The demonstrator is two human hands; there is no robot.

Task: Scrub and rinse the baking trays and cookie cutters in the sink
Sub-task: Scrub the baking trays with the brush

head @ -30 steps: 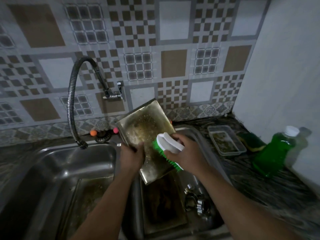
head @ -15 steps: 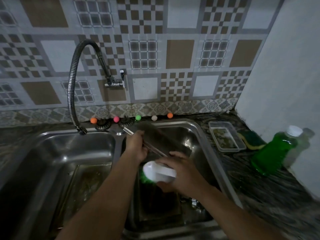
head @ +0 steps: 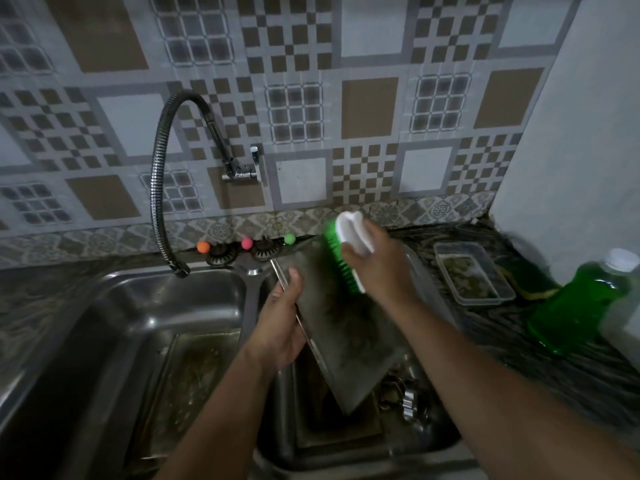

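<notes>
Left hand [head: 282, 327] pinches the left rim of the baking tray [head: 346, 337], thumb on the face and fingers curled behind, propping it tilted over the right sink basin [head: 433, 441], likely so the dirty face meets the brush and runoff drops into the basin. Across the tray's top edge, right hand [head: 375, 268] wraps the white handle of the scrub brush [head: 341, 258], green bristles pressed on the upper face, apparently mid-stroke; brush is motion-blurred. Below the gripped tray a second tray [head: 346, 431] lies flat in the basin, mostly covered. Right of the tray's low corner, cookie cutters [head: 408, 403] sit in shadow, shapes and count hard to tell. Left of the holding hand, the faucet hose [head: 162, 174] hangs over the left basin [head: 131, 306]; can't tell if water runs. Something lies flat in that basin, possibly another tray, too dark to say. Far right of the brush: clear container [head: 474, 271], green soap bottle [head: 581, 306], partly blurred.
</notes>
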